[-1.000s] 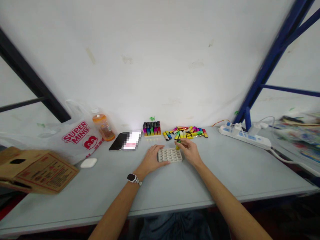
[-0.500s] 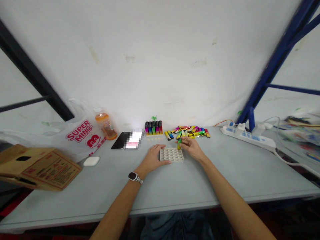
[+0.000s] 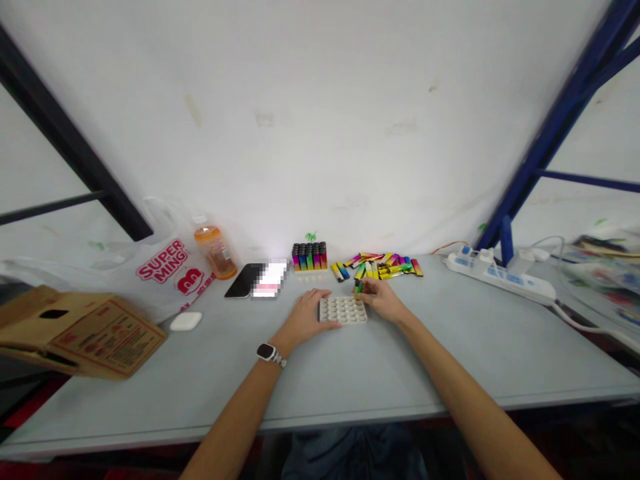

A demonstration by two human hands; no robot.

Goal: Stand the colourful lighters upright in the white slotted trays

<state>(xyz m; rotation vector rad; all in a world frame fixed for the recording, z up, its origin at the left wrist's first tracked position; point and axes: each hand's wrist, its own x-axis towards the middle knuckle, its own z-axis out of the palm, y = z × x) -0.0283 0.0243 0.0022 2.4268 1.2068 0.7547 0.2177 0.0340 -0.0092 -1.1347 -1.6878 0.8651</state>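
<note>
While the left hand (image 3: 305,316) curls around the left end of a white tray (image 3: 343,311), its thumb along the near side and its fingers at the far side, the right hand (image 3: 383,299) pinches a green-and-yellow lighter (image 3: 359,289) between thumb and fingers. The lighter stands roughly upright, dark end up, at the tray's far right corner; whether its lower end sits in a hole cannot be told. The tray, with rows of round holes, lies on the grey desk (image 3: 355,373) between the two hands. Just beyond the right hand, loose shiny lighters (image 3: 395,267) lie in a jumbled pile. To the left of the pile, near the wall, a block of upright lighters (image 3: 309,258) stands in close rows, black tops up. Farther left are a black phone (image 3: 243,281) and an orange bottle (image 3: 215,251); a white power strip (image 3: 503,277) lies far right.
</note>
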